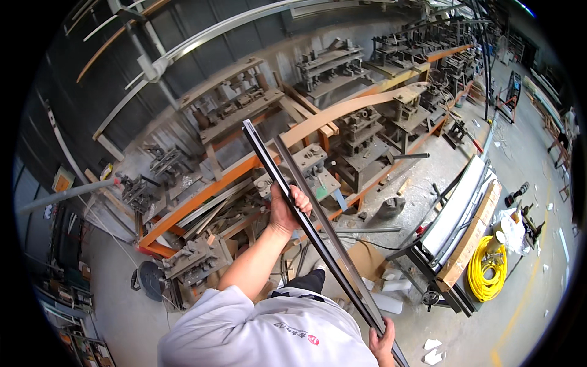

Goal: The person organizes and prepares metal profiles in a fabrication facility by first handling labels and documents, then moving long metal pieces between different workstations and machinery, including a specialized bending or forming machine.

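- Dark metal strips [309, 229], two long narrow lengths side by side, run on a slant from above the orange rack [202, 196] down to the lower edge of the view
- Your left hand [287, 208] reaches up and forward on an outstretched bare forearm, fingers wrapped shut around the strips at about mid-length
- Your right hand [382, 342] sits low by your hip, curled closed on the strips close to their near end
- Your right forearm is cut off by the lower edge, and the strips' near tip runs out of view there too
- Your white shirt [263, 330] hides your legs and the floor beneath
- Heavy steel dies [361, 134] crowd the rack shelves; their detail is hard to make out
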Motion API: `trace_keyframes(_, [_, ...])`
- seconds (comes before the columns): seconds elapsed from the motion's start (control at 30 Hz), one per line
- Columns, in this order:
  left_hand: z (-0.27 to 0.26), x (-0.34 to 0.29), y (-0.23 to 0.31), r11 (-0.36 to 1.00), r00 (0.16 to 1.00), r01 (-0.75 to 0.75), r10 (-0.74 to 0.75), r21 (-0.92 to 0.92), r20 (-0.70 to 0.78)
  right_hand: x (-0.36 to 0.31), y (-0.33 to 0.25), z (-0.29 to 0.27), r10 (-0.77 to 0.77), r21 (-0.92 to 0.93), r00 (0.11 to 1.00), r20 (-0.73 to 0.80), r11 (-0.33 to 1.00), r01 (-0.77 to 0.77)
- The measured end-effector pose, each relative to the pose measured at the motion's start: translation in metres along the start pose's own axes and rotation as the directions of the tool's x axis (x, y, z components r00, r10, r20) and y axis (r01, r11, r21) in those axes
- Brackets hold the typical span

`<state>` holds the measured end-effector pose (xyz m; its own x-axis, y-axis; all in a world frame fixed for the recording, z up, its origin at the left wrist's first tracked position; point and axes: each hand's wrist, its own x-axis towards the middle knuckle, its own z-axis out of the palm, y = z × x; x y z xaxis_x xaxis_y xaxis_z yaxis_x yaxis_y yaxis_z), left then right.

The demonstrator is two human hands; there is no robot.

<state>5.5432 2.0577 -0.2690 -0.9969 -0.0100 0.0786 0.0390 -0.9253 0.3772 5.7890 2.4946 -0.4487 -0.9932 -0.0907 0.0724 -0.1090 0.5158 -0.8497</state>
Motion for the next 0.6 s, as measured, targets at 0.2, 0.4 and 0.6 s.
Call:
trace_keyframes(0.2, [-0.021,0.059,-0.029,0.983,0.944,0.18,-0.163,-0.033,0.287,0.06,0.044,0.026,0.469,-0.16,0.786,0.402,0.882,-0.444])
trace_keyframes(0.4, [-0.182,0.117,-0.063,0.989,0.97,0.12,-0.099,0.085,-0.223,0.093,0.019,0.031,0.437,-0.181,0.899,0.035,0.887,-0.424])
trace_keyframes(0.6, [-0.336,0.094,-0.077,0.724,0.273,0.527,0.351,0.445,-0.896,0.117,0.055,0.03,0.591,-0.496,0.804,0.071,0.72,-0.486])
